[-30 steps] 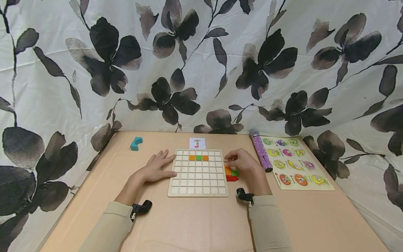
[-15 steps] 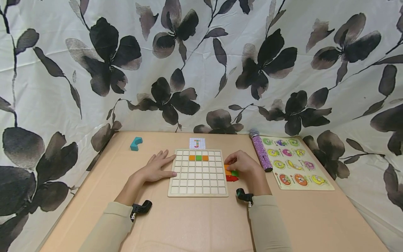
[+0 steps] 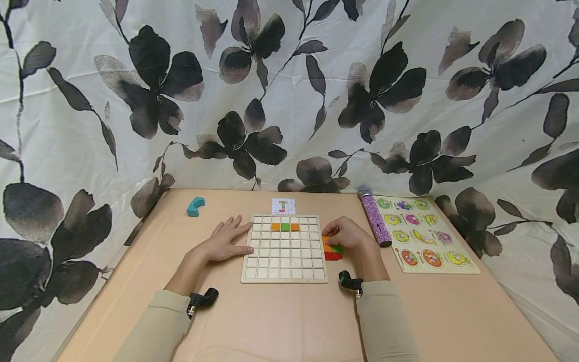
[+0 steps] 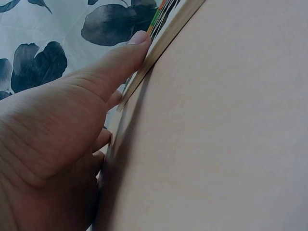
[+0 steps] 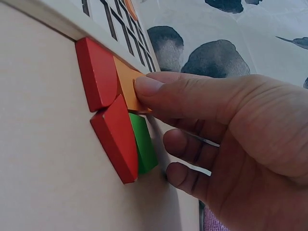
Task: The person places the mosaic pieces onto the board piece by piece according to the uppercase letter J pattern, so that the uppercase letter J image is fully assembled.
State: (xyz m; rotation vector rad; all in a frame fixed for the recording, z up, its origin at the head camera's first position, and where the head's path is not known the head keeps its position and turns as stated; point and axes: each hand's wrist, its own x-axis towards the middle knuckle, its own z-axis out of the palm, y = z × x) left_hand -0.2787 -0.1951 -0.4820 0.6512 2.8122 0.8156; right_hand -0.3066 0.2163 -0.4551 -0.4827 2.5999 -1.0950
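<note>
A wooden grid board (image 3: 280, 261) lies in the middle of the table, with two orange squares and a green square (image 3: 285, 227) in its upper part. My left hand (image 3: 223, 240) rests spread at the board's left edge, its thumb on the rim. Beside the right edge my right hand (image 3: 350, 235) pinches an orange block (image 5: 126, 89) between thumb and index finger; the index fingertip is mostly hidden. Against that block lie two red blocks (image 5: 97, 74) and a green block (image 5: 143, 144). A small pattern card (image 3: 283, 206) lies just beyond the board.
A teal notched block (image 3: 196, 206) sits at the back left. To the right are a purple glittery microphone-like stick (image 3: 375, 216) and a fruit picture board (image 3: 445, 264). Floral cloth (image 3: 316, 90) hangs behind the table (image 3: 271, 327).
The right hand has shifted very slightly, its fingers staying at the orange block. My left hand and the board have not moved.
</note>
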